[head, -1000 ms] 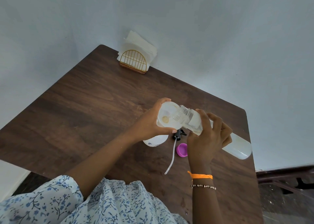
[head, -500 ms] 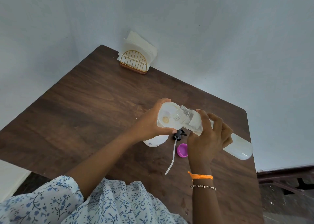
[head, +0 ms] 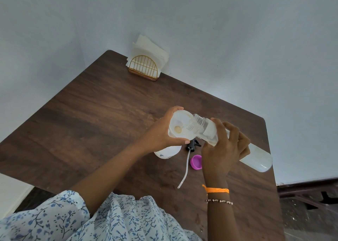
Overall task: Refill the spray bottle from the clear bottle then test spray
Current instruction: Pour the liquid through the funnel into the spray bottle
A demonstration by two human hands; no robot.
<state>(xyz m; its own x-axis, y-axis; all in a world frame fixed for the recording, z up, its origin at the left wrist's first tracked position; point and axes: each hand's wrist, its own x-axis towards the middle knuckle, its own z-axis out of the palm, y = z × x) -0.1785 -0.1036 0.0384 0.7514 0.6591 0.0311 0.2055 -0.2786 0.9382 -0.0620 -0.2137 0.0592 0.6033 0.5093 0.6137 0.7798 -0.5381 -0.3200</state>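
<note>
White opaque plastic spray bottle [head: 167,152] upright on table, center, head off; white funnel [head: 181,126] in its mouth. Clear cylindrical plastic bottle [head: 256,158] tipped nearly horizontal, uncapped threaded neck over funnel, base toward 4 o'clock. Black sprayer head with white dip tube [head: 185,167] lies at 5 o'clock of spray bottle.

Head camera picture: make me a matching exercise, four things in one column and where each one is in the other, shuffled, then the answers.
Things:
1. clear bottle
2. purple cap
3. napkin holder
4. funnel

Places:
A. at the table's far edge, by the wall
B. gripped by the left hand, on top of the spray bottle
C. tilted in the right hand, mouth over the funnel
D. lying on the table beside the spray head's tube

Pairs: 1-C, 2-D, 3-A, 4-B
</note>
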